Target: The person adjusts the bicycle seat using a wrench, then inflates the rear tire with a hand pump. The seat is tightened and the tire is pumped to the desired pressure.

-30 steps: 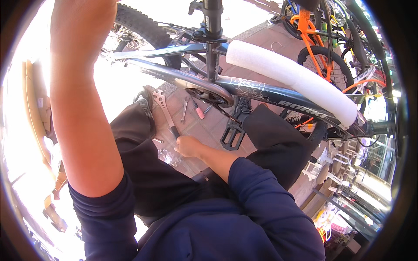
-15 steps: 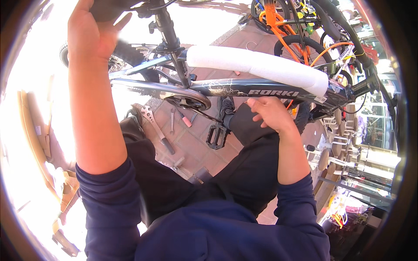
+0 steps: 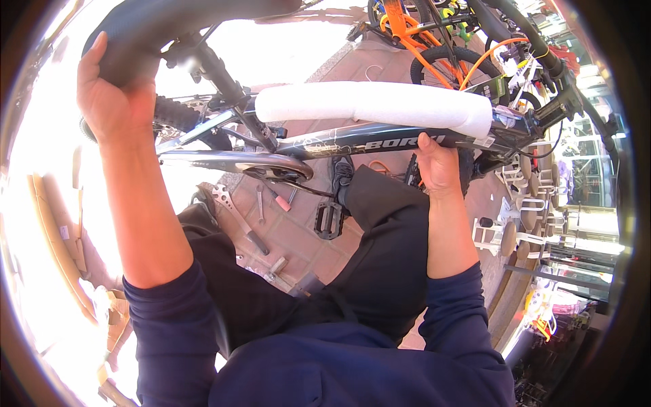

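Note:
A dark bicycle with a black saddle [image 3: 203, 19] stands across in front of me, tilted in the view. My left hand [image 3: 121, 105] grips the rear of the saddle, thumb along its near side and the other fingers mostly hidden behind. My right hand [image 3: 438, 166] holds the lower tube of the bicycle frame [image 3: 339, 141], its thumb on the near side and its fingers largely out of sight. White foam padding [image 3: 373, 105] wraps the upper tube. Below the chainring, a black pedal [image 3: 329, 220] hangs close to my foot.
A multi-hole wrench [image 3: 234, 214], a small spanner [image 3: 260, 202], a red-handled tool [image 3: 278, 198] and a hammer-like tool [image 3: 274, 269] lie on the brick paving. An orange bicycle [image 3: 407, 37] stands beyond. Chair-like frames [image 3: 505, 234] are at right, cardboard [image 3: 51, 230] at left.
The bicycle has shifted left in view, and the saddle shows more fully. My right hand has gone from loosely open beside the frame to gripping its lower tube.

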Tool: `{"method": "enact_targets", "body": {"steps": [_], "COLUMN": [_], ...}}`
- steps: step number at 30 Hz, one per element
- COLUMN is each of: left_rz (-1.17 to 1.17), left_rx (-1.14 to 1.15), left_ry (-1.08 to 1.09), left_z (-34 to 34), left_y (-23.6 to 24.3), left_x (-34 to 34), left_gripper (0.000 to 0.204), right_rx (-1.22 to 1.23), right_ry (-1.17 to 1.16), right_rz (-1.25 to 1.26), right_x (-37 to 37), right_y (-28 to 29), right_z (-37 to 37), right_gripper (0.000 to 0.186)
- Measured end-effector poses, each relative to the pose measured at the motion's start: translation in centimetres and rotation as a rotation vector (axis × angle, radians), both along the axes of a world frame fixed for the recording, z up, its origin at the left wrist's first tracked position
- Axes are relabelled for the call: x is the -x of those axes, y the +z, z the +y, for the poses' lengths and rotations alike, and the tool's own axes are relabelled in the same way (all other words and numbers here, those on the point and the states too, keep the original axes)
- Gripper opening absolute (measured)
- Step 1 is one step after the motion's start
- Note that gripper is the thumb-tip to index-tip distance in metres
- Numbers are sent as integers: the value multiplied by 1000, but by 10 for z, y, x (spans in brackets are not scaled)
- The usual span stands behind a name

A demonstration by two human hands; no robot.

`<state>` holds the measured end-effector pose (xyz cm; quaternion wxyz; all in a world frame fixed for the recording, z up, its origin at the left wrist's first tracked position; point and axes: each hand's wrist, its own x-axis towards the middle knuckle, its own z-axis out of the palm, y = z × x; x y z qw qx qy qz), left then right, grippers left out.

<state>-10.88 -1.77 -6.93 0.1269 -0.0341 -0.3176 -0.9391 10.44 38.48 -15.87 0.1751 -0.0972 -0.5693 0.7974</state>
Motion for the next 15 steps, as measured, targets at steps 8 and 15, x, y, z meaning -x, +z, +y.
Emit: {"method": "enact_targets", "body": {"steps": [8, 15], "left_rz": [83, -18], "left_rx": [-108, 236], "left_ry": [-6, 111], "left_z": [-17, 3], "left_y": [-17, -5], "left_x": [-29, -33], "left_gripper": [30, 36], "right_rx": [-140, -320], "right_ry": [-9, -41], "right_rz": [48, -424], "right_x": [18, 17], "right_y": [-2, 8], "right_z": [9, -8], "right_gripper": [56, 46]}}
